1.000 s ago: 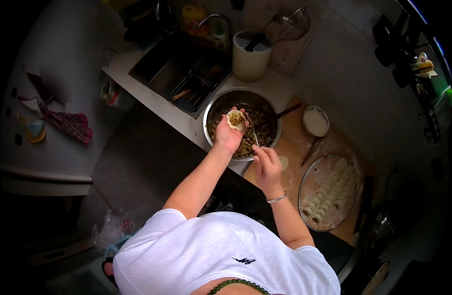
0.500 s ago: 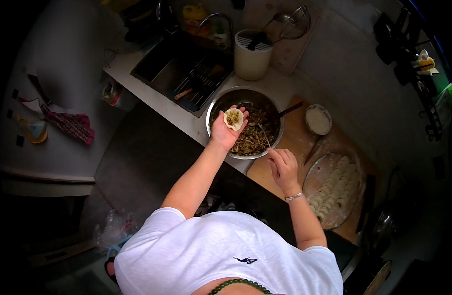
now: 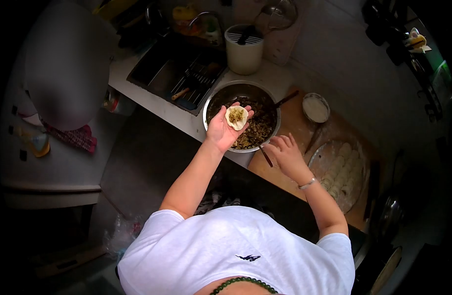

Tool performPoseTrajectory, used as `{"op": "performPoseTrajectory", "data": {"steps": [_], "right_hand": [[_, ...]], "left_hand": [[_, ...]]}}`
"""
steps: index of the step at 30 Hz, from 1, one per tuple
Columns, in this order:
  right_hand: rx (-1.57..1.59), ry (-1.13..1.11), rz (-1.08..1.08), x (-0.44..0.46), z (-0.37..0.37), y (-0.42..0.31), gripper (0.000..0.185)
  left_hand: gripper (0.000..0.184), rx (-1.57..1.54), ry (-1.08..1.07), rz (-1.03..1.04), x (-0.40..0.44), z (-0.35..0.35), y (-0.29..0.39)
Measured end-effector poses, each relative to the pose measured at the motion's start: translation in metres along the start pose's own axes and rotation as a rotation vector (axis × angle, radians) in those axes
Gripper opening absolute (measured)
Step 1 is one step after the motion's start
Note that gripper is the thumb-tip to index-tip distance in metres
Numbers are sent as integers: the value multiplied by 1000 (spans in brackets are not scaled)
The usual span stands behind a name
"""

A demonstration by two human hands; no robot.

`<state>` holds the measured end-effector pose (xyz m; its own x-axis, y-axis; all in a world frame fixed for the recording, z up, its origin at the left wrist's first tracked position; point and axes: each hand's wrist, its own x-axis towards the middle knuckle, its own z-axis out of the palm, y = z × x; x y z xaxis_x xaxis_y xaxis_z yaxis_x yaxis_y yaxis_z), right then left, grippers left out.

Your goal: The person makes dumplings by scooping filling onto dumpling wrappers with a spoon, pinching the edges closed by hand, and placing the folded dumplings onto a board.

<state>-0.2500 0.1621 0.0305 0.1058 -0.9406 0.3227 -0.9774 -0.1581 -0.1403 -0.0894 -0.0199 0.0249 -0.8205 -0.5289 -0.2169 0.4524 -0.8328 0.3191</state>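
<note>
Head view: my left hand (image 3: 223,132), palm up, fingers loosely open, bears the filled wrapper (image 3: 236,117) above the bowl (image 3: 240,89). My right hand (image 3: 287,153), fingers spread, grips nothing; utensil (image 3: 266,158) just beside it, across the bowl's rim.

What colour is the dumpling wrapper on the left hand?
The wrapper is creamy white, seen in the head view.
</note>
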Motion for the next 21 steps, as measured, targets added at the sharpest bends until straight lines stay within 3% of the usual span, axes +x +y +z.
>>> {"op": "performPoseTrajectory", "data": {"steps": [4, 7, 14, 16, 21], "right_hand": [[165, 230, 61, 14, -19, -5, 36], [199, 518, -78, 29, -31, -14, 27], [298, 632, -69, 29, -49, -5, 19], [311, 646, -76, 29, -50, -6, 20], [356, 628, -57, 34, -68, -10, 26]], "left_hand": [[43, -55, 9, -79, -11, 32, -22], [44, -91, -43, -146, -18, 56, -47], [37, 119, -69, -212, -24, 78, -52], [35, 364, -91, -142, -24, 85, -53], [27, 508, -188, -135, -18, 81, -54]]}}
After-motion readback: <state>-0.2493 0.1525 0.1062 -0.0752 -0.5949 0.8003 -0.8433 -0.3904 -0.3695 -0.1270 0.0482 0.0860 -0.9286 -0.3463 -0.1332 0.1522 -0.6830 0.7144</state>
